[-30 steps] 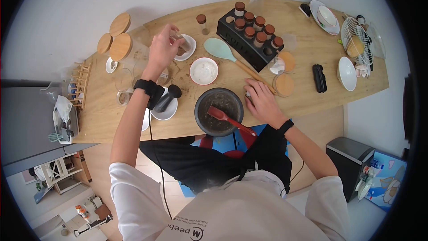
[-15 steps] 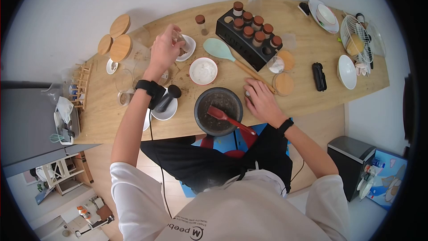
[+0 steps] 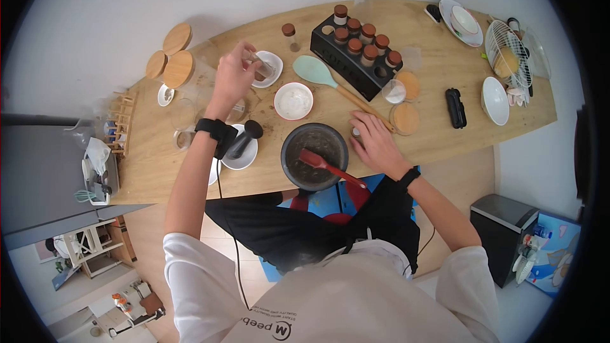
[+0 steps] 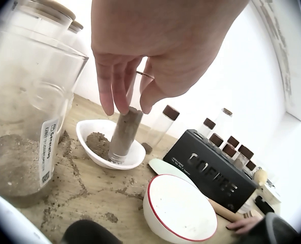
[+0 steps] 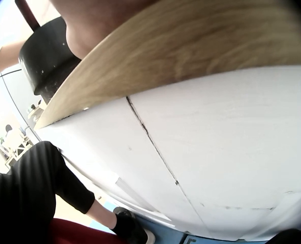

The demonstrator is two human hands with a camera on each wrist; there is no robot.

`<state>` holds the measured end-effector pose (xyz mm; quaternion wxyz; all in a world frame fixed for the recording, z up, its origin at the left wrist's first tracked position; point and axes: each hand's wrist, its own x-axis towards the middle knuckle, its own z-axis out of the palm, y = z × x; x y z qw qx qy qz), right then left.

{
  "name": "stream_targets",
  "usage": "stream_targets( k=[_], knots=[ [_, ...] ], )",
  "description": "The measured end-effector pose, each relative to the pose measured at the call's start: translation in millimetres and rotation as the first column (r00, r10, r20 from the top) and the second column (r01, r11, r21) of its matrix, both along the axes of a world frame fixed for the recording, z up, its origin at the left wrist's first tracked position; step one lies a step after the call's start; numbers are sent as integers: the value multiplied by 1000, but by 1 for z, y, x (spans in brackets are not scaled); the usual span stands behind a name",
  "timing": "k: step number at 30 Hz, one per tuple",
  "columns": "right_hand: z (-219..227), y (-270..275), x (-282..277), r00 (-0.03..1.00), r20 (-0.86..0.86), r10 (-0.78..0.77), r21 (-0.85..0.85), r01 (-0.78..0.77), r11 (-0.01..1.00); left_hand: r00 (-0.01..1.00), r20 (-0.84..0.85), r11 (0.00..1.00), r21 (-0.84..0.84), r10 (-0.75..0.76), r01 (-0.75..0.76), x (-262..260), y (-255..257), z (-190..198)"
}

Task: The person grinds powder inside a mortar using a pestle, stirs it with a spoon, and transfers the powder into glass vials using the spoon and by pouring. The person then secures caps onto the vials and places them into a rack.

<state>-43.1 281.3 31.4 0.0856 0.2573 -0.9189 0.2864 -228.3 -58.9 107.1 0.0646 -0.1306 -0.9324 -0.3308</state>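
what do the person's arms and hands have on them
White short sleeves, bare forearms. The left hand has a black wrist strap with a dark boxy device and a thin black cable; the right hand has a black band at the wrist. No gloves on either.

Over at the head view's right, a wire basket [image 3: 498, 43] sits on the counter [image 3: 427, 130] near 1 white bowl [image 3: 495, 101] and 1 black case [image 3: 455, 108]; below, there's a dark bin [image 3: 503, 236]. Far left, a wooden rack [image 3: 119, 128]!
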Motion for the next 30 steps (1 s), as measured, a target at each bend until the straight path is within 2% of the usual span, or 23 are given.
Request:
stream_targets(
  k=[2,4,5,7,10,12,14,18,20,21,23,27,29,30],
  knots=[
    [2,1,3,1000,-8,8,-22,-8,1000,1000,-28,999,50,-12,13,1,-3,-1],
    [5,5,18,996,23,-88,-228,91,969,1000,-31,999,43,-3,5,4,-3,5],
    [7,2,27,996,18,-82,-236,84,968,1000,-18,999,38,0,0,6,-4,7],
    [14,-3,52,969,192,-158,-499,235,834,1000,-15,999,38,1,0,12,-5,13],
    [52,-18,74,940,306,-149,-457,282,844,1000,8,999,33,-25,24,16,-11,10],
    [70,-29,74,941,299,-156,-439,281,854,999,21,999,19,-40,39,18,-13,10],
    [87,-34,73,859,486,-159,-239,306,921,1000,23,996,-88,-14,16,21,-17,11],
    [109,-44,67,891,415,-185,-221,296,929,999,-18,997,-66,-29,28,24,-19,6],
    [120,-47,67,877,435,-204,-94,269,958,1000,-12,997,-77,-26,25,21,-15,8],
    [120,-49,69,877,432,-211,-96,277,956,999,-16,996,-79,-35,33,20,-13,10],
    [119,-52,75,821,546,-168,-158,298,941,1000,-11,973,-230,-12,10,22,-11,14],
    [110,-50,77,840,528,-125,-248,293,923,1000,12,959,-282,-21,23,28,-14,18],
    [120,-41,69,744,666,-50,-301,329,895,999,3,953,-301,-33,33,32,-14,20],
    [123,-36,65,745,666,-46,-303,326,896,1000,3,953,-303,-30,30,32,-15,20]
  ],
)
